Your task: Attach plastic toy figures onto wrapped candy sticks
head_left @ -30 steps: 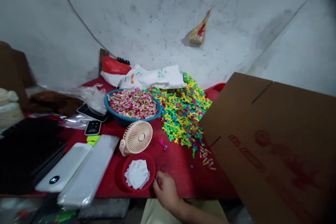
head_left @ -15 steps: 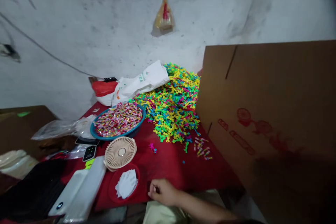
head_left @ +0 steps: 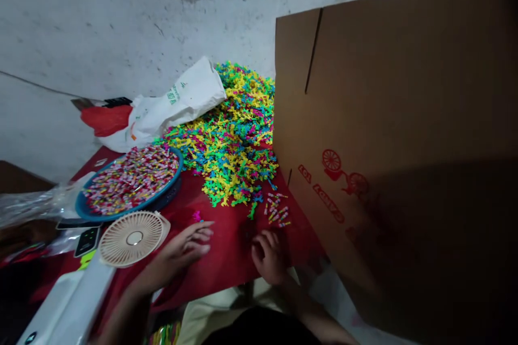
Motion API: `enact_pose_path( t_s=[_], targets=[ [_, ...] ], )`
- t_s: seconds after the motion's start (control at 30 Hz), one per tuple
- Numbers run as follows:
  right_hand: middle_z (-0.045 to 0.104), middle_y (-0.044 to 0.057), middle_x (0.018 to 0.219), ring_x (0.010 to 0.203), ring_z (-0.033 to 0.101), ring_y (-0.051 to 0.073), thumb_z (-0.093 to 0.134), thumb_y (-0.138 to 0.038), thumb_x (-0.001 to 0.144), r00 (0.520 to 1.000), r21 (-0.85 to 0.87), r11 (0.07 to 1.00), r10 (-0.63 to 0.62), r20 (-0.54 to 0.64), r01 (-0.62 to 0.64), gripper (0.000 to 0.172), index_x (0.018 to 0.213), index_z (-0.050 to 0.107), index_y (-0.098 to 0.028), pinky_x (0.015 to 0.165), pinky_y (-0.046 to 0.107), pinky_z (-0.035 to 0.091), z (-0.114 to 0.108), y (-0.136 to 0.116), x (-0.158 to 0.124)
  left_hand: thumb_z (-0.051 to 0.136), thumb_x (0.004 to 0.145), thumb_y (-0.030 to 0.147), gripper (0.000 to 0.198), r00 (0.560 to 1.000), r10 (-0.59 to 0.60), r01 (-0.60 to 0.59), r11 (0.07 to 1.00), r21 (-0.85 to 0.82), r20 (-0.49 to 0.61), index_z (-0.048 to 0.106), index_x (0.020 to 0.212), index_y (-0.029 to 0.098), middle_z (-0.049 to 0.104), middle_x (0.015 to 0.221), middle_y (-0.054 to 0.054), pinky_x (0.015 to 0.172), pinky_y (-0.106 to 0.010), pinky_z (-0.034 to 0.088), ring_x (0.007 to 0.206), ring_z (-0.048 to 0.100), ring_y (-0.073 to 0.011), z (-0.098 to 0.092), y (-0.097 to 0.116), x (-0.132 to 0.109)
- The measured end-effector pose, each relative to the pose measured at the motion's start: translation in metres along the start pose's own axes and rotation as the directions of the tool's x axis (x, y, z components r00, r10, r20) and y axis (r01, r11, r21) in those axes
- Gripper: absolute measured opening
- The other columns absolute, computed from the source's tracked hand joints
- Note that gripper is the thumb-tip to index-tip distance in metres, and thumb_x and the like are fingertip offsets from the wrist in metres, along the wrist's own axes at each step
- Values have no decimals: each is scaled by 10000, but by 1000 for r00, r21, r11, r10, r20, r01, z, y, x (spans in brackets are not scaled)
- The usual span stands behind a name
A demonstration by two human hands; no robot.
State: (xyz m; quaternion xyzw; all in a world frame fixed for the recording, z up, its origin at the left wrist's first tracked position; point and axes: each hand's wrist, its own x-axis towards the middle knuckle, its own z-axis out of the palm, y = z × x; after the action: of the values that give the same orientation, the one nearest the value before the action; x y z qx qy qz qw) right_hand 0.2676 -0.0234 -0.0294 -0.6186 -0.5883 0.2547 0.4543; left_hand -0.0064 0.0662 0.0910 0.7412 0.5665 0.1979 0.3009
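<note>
While your left hand (head_left: 182, 248) lies open on the red table (head_left: 229, 253), your right hand (head_left: 269, 256) sits curled just near the sticks (head_left: 277, 210).
Your left fingers (head_left: 198, 242) are spread and look empty, tips pointing right and far, with a pink scrap (head_left: 197, 216) just beyond them, too small to show a long axis. Your right fingers (head_left: 263, 242) curl inward; you can't tell whether they hold anything. The wrapped sticks lie far of those fingers, and your right hand is clearly the nearer one. They form a loose heap, their long axes mixed, at the near edge of the coloured pile (head_left: 230, 145), just left of the cardboard (head_left: 388, 118).
</note>
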Motion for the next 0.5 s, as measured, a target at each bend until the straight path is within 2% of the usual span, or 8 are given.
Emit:
enact_pose_path(
  t_s=[0.03, 0.1, 0.17, 0.23, 0.3, 0.4, 0.5],
  targets=[
    [575, 193, 1439, 1385, 486, 369, 565, -262, 957, 997, -89, 996, 4, -72, -10, 331, 1251, 703, -198, 1177, 595, 345, -9, 7, 1, 737, 929, 440, 644, 997, 21, -22, 1000, 16, 71, 560, 1514, 240, 598, 1516, -133, 1129, -479, 516, 1377, 587, -312, 13, 5, 5],
    [395, 165, 1652, 1531, 339, 397, 592, -306, 974, 981, -310, 950, -15, -195, -47, 462, 1432, 624, -249, 1204, 642, 295, -24, 17, 4, 795, 848, 482, 896, 990, 32, -47, 993, 110, 134, 419, 1630, 259, 393, 1696, -158, 1237, -567, 371, 1583, 328, -392, 48, 17, 13],
    [254, 136, 1744, 1602, 226, 400, 632, -360, 979, 968, -490, 867, -40, -247, -89, 585, 1549, 522, -289, 1209, 661, 290, -32, 23, 8, 843, 784, 522, 1050, 996, 47, -63, 966, 252, 71, 327, 1673, 310, 150, 1790, -150, 1255, -694, 225, 1643, 66, -452, 89, 29, 20],
    [192, 142, 1769, 1625, 180, 394, 649, -406, 986, 972, -563, 820, -44, -230, -97, 677, 1617, 432, -291, 1214, 673, 285, -35, 25, 12, 861, 776, 521, 1049, 982, 175, -187, 917, 351, 68, 327, 1667, 373, 25, 1807, -124, 1249, -749, 100, 1640, -39, -468, 127, 38, 27],
    [198, 138, 1771, 1632, 174, 383, 632, -433, 1004, 976, -583, 809, -57, -210, -78, 697, 1643, 388, -301, 1229, 685, 262, -36, 21, 19, 813, 846, 491, 934, 960, 276, -271, 867, 418, 50, 344, 1651, 417, 23, 1807, -110, 1230, -780, 29, 1639, -56, -464, 153, 40, 37],
    [217, 110, 1770, 1639, 170, 352, 562, -461, 1046, 969, -528, 849, -114, -218, -18, 632, 1638, 400, -311, 1259, 642, 266, -43, 14, 46, 716, 937, 487, 823, 961, 274, -231, 854, 467, -26, 331, 1657, 384, 88, 1797, -149, 1217, -798, 60, 1642, -16, -462, 167, 30, 58],
    [244, 124, 1759, 1626, 237, 324, 492, -546, 1065, 967, -378, 926, -113, -227, 19, 654, 1649, 383, -271, 1254, 543, 351, -54, 9, 98, 636, 987, 511, 760, 955, 289, -224, 842, 492, -60, 325, 1662, 349, 104, 1794, -160, 1233, -775, 75, 1649, 24, -437, 162, 14, 76]
  ],
)
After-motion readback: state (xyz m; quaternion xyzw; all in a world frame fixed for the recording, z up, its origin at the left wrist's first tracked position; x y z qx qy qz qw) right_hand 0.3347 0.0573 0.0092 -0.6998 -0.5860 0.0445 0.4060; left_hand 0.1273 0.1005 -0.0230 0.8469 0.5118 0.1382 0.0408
